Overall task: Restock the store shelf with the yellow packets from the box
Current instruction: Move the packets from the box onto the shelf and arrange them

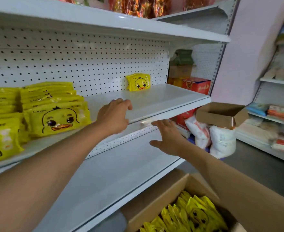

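Lone packet (138, 82) beyond left hand (114, 116) (empty)

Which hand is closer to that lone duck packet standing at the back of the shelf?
Left. The left hand rests on the shelf in front of the lone duck packet; the right hand is lower, below the shelf edge.

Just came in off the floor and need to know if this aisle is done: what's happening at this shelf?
A person is midway through restocking. Both hands are empty: the left hand hovers over the middle shelf, the right hand reaches just under its front edge. Yellow duck packets are stacked on the shelf's left, one lone packet stands at the back, and most of the right side is bare. The cardboard box below still holds more packets.
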